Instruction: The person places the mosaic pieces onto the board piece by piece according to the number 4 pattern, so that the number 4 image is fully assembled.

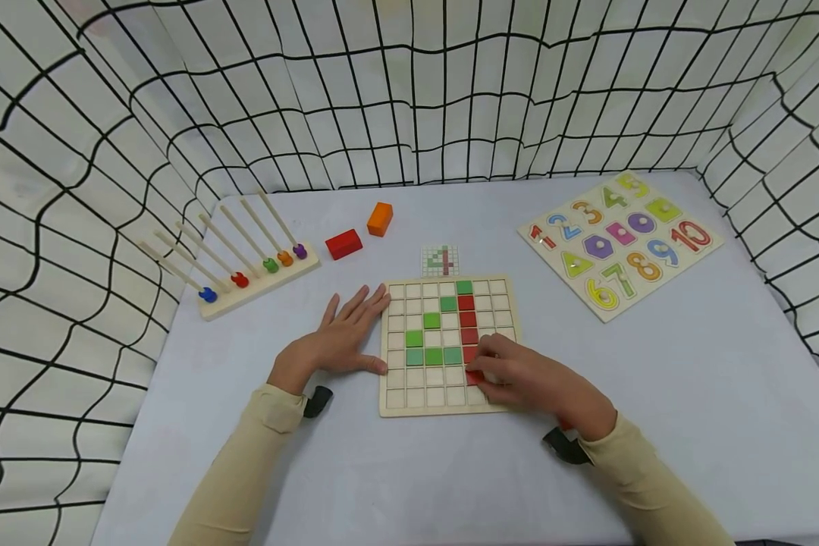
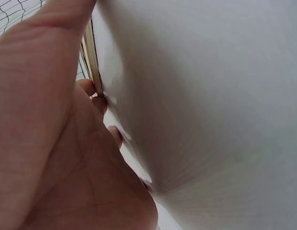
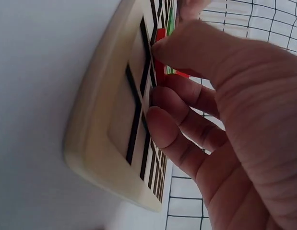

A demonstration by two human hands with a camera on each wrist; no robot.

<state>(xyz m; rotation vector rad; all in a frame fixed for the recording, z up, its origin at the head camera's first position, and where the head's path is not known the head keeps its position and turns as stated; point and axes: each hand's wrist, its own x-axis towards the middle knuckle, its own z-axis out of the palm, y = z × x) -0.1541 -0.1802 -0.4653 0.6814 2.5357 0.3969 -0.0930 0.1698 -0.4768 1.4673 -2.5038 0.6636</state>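
A wooden grid board (image 1: 444, 412) lies flat on the white table. Green square tiles (image 1: 432, 321) form a slanting line and a row in its cells, beside a column of red tiles (image 1: 468, 319). At the column's lower end, my right hand (image 1: 532, 379) pinches a red tile (image 1: 474, 377) between thumb and finger; the right wrist view shows this red tile (image 3: 160, 57) edge-on at the cells. With fingers spread, my left hand (image 1: 344, 337) rests at the board's left edge, thumb and fingertips touching it. The left wrist view shows mostly palm and table.
Above the board lies a small pattern card (image 1: 440, 261). A red block (image 1: 344, 244) and an orange block (image 1: 380, 219) sit behind, with a peg stand with beads (image 1: 259, 292) at left. At right lies a number puzzle (image 1: 590, 262). Black netting (image 1: 416, 91) surrounds the table.
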